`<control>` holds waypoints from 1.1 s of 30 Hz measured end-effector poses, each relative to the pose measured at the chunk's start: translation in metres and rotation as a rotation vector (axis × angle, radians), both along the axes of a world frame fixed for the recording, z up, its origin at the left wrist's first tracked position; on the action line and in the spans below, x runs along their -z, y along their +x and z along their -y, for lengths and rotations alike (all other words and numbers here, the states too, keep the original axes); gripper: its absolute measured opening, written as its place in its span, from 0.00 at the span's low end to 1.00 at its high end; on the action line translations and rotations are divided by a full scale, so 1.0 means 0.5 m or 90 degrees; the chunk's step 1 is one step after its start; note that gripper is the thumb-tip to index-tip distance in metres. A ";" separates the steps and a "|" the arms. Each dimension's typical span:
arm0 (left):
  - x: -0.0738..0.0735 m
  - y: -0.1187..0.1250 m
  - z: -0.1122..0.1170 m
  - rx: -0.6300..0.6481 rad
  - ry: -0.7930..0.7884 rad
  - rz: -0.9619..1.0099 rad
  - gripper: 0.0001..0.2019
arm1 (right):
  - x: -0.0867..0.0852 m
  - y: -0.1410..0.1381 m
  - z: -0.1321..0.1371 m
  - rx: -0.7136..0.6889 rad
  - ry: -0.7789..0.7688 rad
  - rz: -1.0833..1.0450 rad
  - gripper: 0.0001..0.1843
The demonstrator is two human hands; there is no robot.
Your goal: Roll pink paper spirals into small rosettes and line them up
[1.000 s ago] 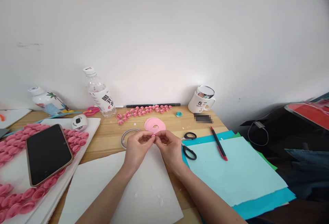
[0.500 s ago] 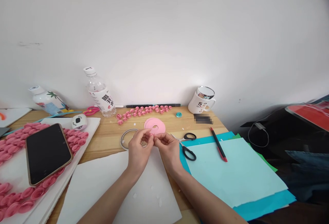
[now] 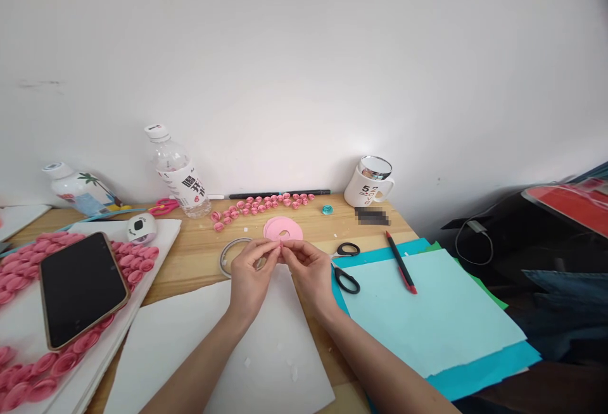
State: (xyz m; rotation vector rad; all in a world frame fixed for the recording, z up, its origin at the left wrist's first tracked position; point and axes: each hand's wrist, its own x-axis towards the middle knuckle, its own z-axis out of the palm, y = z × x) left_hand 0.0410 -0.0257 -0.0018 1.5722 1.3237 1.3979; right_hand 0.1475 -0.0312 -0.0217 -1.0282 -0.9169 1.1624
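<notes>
My left hand (image 3: pixel 251 272) and my right hand (image 3: pixel 308 271) meet fingertip to fingertip above the wooden desk (image 3: pixel 199 256), pinching a small pink paper piece (image 3: pixel 281 247) between them. Just beyond the fingers lies a stack of pink paper discs (image 3: pixel 283 229). A clear tape ring (image 3: pixel 228 256) lies left of my left hand. Black scissors (image 3: pixel 346 269) lie right of my right hand. A row of small pink paper roses (image 3: pixel 259 206) runs along the back of the desk.
A white sheet (image 3: pixel 190 344) lies under my forearms. Light blue paper (image 3: pixel 432 313) with a red pen (image 3: pixel 401 263) is at the right. A phone (image 3: pixel 78 287) rests on a white board (image 3: pixel 166 237) with pink roses. A bottle (image 3: pixel 177 172) and mug (image 3: pixel 368 185) stand at the wall.
Both hands stay pinched together on the pink piece and have shifted slightly up and away. The view has drifted a little to the right.
</notes>
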 end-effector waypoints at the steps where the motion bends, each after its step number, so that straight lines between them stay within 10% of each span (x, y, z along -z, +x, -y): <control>1: -0.002 -0.001 -0.001 0.008 -0.001 -0.009 0.06 | 0.000 0.001 -0.001 0.002 0.004 0.002 0.08; 24: 0.000 -0.026 -0.015 0.075 0.041 -0.193 0.07 | 0.010 0.025 -0.006 0.002 0.162 0.490 0.07; 33: 0.012 -0.001 -0.005 0.006 0.006 -0.099 0.06 | 0.007 0.008 -0.002 -0.033 -0.029 0.165 0.07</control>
